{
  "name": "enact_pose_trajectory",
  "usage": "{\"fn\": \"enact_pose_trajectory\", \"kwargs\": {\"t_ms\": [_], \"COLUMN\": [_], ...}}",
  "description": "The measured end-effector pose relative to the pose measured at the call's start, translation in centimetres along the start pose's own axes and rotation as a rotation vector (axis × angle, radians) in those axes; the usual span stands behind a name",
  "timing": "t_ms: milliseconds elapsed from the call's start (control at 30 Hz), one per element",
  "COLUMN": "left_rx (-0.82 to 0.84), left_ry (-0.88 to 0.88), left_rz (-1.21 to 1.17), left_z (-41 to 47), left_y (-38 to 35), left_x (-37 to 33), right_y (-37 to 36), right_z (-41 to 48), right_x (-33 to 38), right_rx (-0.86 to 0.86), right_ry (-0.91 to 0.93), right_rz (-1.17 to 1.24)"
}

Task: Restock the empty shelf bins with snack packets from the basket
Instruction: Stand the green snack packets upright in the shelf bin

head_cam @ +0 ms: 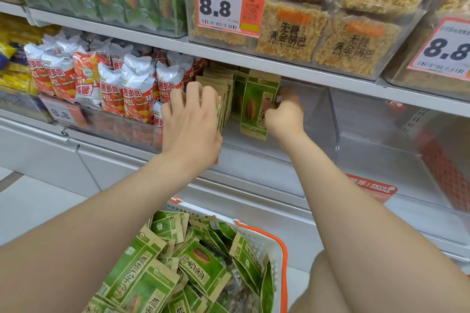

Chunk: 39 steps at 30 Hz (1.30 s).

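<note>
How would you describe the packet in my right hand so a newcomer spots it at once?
On the middle shelf, look in the clear bin right of the orange-and-white bags. The packet stands there, green and kraft brown with a seed picture, pinched by the right hand. Unlike the stack held by the left hand, seen edge-on, it shows its full front.

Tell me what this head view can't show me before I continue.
Head view:
- Packet stack: left hand covers it, count hidden.
- Right hand: fingertips behind the upright packet.
- Basket: cut off by the bottom edge.
- Lower-left price tag: blurred.
</note>
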<state>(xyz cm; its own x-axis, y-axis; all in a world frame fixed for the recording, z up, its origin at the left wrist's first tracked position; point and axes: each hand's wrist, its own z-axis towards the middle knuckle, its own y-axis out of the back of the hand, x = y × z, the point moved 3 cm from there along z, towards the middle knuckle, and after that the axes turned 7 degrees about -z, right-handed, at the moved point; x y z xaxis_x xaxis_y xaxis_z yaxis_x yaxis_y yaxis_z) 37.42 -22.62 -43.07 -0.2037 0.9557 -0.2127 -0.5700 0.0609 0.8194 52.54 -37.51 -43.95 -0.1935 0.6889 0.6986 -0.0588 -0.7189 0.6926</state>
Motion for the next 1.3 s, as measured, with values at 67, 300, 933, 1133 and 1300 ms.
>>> {"fn": "enact_pose_trajectory", "kwargs": {"t_ms": [67,300,933,1133,1300], "left_rx": [0.001,-0.015,-0.007,0.219,0.656], "left_ry": [-0.009,-0.058,-0.133,-0.12,-0.173], "left_rz": [0.009,0.013,-0.081,-0.239,-0.099], "left_z": [0.0,0.1,-0.6,-2.1,-5.0], "left_y": [-0.4,-1.1,0.0,1.0,-0.5], "left_x": [0.2,0.4,0.2,0.2,0.4], "right_y": [-1.1,-3.2,-2.6,1.0,2.3], "right_z": [1.2,3.7,1.2,-5.3,-11.2], "right_x": [0.1,0.5,-0.2,2.4,3.5], "right_rx": [0.0,-0.065,0.114,0.162,0.331], "right_ry": [0.021,-0.127,-0.088,0.265,0.526], "right_rz": [-0.094,-0.068,-0.172,-0.081,-0.259]}}
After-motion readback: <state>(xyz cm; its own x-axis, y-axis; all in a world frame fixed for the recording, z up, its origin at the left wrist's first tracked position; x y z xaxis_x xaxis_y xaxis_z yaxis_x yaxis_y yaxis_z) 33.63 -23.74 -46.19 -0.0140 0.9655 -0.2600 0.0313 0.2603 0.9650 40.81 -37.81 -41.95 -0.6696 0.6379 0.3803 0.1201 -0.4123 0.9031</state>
